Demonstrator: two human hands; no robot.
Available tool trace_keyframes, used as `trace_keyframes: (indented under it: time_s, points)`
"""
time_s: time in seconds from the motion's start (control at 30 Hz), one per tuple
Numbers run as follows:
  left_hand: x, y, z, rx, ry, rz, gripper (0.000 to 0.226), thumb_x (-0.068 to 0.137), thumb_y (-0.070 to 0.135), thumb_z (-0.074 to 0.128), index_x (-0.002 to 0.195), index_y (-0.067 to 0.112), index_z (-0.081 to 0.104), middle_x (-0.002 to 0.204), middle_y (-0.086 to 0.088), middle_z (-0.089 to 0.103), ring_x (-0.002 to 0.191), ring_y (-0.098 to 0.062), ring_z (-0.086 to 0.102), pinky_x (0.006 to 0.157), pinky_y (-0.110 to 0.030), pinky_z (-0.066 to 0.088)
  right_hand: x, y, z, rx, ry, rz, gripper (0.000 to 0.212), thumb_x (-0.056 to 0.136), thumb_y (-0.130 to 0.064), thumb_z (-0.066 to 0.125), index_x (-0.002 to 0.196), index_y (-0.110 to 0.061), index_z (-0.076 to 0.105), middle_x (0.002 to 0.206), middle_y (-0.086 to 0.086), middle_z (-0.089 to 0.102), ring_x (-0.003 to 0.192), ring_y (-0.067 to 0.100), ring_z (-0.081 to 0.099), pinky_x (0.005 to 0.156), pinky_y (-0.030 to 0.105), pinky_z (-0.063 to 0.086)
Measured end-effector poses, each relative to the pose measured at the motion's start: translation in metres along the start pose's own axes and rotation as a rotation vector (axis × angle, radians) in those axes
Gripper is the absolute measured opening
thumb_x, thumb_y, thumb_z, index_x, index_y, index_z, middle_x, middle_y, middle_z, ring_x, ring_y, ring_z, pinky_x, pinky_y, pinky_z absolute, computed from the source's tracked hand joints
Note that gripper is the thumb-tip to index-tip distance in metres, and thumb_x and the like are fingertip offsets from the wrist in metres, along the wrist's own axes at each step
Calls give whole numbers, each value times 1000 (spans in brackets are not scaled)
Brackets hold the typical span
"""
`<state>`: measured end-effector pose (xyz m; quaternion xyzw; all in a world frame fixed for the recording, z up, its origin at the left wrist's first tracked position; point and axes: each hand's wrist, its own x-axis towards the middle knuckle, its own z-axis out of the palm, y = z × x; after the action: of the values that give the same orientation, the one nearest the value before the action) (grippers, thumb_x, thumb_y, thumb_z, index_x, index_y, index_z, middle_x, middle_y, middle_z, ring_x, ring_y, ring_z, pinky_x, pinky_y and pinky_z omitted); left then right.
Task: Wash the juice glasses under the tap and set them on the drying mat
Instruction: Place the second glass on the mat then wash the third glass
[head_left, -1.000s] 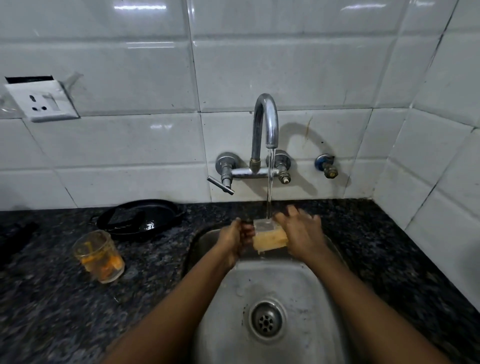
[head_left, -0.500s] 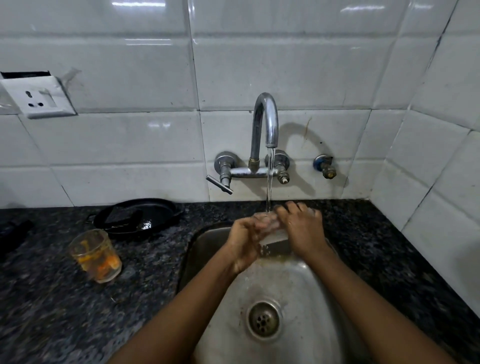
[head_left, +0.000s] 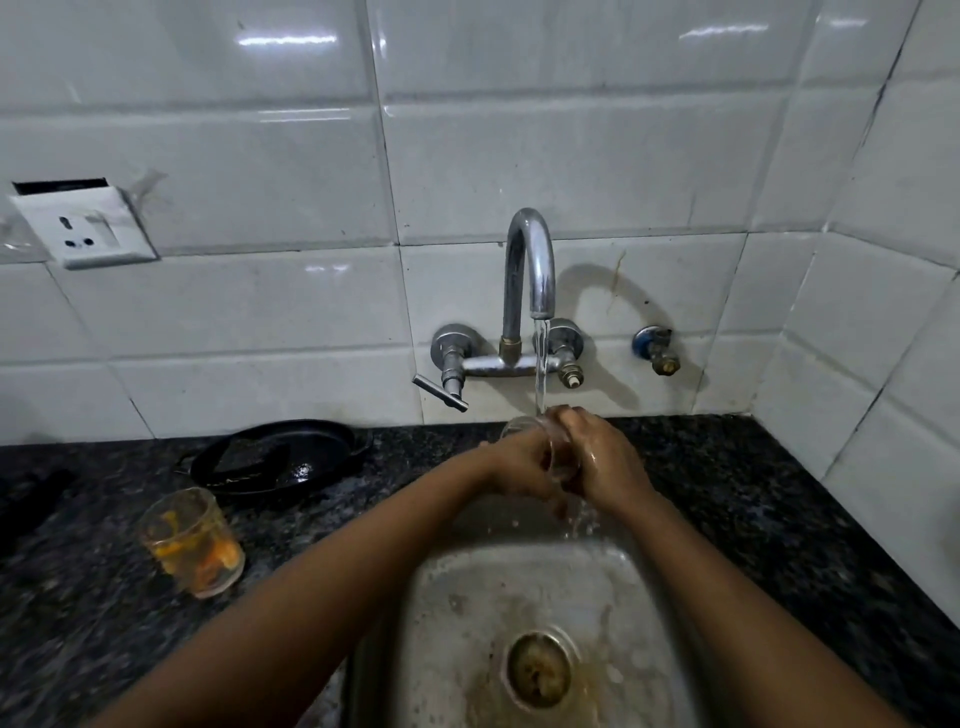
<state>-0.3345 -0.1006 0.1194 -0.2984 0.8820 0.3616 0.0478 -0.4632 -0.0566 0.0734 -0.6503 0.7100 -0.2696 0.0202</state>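
My hands (head_left: 566, 465) meet over the sink (head_left: 524, 597), under the tap (head_left: 530, 270). On the counter (head_left: 779, 499) left of the sink stands a glass (head_left: 191, 548), a pan (head_left: 275, 454) behind it

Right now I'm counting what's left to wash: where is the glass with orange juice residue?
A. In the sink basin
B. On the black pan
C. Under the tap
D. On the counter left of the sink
D: the dirty glass stands on the dark counter, left of the sink.
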Motion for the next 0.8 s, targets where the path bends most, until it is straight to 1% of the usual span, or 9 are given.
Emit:
trace_keyframes:
  time_s: [0.1,0.17,0.23,0.3,0.43,0.57,0.63,0.73,0.8]
  points:
    - [3,6,4,584,289,0,51,74,18,73,120,10,54,129,-8,54,121,-25,47,103,-37,32,3,7,-8,-18,-66,-18,81,66,-16,81,136,-17,40,133,5,51,120,25,50,99,36,41]
    - [2,5,5,380,288,89,49,72,13,74,117,7,56,123,-9,56,116,-24,51,98,-32,39,3,14,-11,22,-54,-2,82,65,-19,82,136,-18,40,133,5,51,121,25,49,101,36,41]
    - [-4,8,2,-111,130,73,60,66,5,77,121,5,53,124,-11,56,116,-24,52,101,-32,43,0,13,-11,63,-34,-3,79,68,-19,79,136,-17,40,134,6,50,122,26,49,102,38,41]
    - [-2,8,-1,-268,33,44,69,65,1,77,128,4,47,129,-12,53,121,-25,50,105,-34,41,-2,4,-9,101,-50,-29,70,75,-14,73,137,-15,39,136,7,48,124,24,47,103,35,40]
    - [4,12,-4,146,-247,-23,73,74,14,75,137,9,38,139,-10,44,130,-27,40,112,-34,31,2,0,-3,-15,-72,-194,75,62,-12,81,129,-11,48,125,9,55,113,25,54,96,36,47]
    - [2,21,-4,702,-175,-155,58,86,24,63,137,11,39,138,-10,43,126,-25,41,104,-30,33,3,2,-3,-65,-120,-211,78,60,-19,83,129,-14,46,125,9,54,113,27,54,96,41,48]
    - [5,22,-7,545,-208,-72,59,87,26,62,138,11,39,139,-11,43,127,-26,40,105,-34,32,0,1,-3,-7,-130,-170,81,69,-19,79,138,-12,36,138,10,46,124,26,47,106,28,36]
    - [11,13,-17,-138,-321,-26,35,87,20,57,117,2,56,101,-7,63,94,-20,57,85,-28,43,-8,0,-3,173,-176,-28,66,83,-13,67,139,-18,33,134,2,43,112,6,48,91,4,32]
    - [13,7,-14,-604,-234,-75,31,88,37,50,96,8,60,82,-1,63,78,-15,58,78,-27,45,-8,3,4,163,-144,-24,70,71,-14,75,131,-25,41,123,-6,52,110,10,55,92,18,46]
